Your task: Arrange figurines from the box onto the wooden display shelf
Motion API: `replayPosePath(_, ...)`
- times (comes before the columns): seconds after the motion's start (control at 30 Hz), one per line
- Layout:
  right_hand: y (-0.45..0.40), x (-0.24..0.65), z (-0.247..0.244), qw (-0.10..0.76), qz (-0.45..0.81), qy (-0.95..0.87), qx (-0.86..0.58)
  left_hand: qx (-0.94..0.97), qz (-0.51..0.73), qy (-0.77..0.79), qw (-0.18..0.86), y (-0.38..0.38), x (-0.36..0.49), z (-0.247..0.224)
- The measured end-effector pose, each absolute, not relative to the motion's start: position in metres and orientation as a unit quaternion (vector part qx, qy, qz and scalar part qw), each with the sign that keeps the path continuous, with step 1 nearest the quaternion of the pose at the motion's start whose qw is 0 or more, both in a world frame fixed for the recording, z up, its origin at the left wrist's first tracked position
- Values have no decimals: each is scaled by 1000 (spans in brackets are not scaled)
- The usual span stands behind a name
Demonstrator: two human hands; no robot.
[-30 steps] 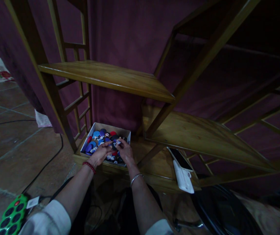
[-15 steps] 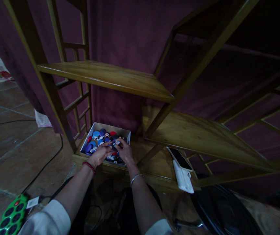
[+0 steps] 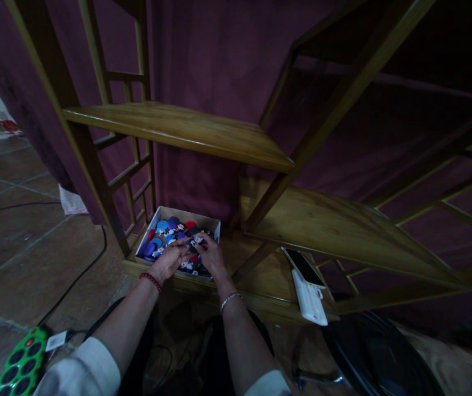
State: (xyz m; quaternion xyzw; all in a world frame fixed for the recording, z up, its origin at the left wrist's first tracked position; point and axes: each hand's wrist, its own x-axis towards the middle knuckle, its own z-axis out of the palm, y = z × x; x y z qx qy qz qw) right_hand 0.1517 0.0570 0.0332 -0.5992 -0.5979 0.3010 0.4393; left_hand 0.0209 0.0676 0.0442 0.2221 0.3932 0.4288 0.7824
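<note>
A shallow white box (image 3: 156,215) sits on the low wooden shelf, filled with several round pieces in blue, purple, red and black and small figures. Above its front half, both of my hands meet. My left hand (image 3: 172,259), with a red bead bracelet on the wrist, has its fingers closed on the edge of a dark round piece (image 3: 192,247). My right hand (image 3: 211,257), wearing a silver bracelet, pinches a small white-and-purple figure (image 3: 198,239) at that piece. Whether the two are joined cannot be made out; my fingers partly cover them.
A phone (image 3: 303,268) and a white object (image 3: 309,300) lie on the low shelf to the right. A wooden board (image 3: 178,129) overhangs behind the box. On the floor at left are a green power strip (image 3: 21,363) and a black cable (image 3: 83,280). A black seat (image 3: 380,352) stands lower right.
Almost nothing differs. My hands stay over the box with the same pieces in them, with only slight finger movement.
</note>
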Motion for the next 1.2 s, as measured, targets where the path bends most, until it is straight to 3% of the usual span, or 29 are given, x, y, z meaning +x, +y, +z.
replayPosePath(0.6, 48, 144, 34, 489, 340, -585, -550, 192, 465, 395, 769, 59, 19, 47)
replayPosePath(1.2, -13, 136, 103, 493, 280, -605, -559, 196, 464, 381, 775, 1, 12, 109)
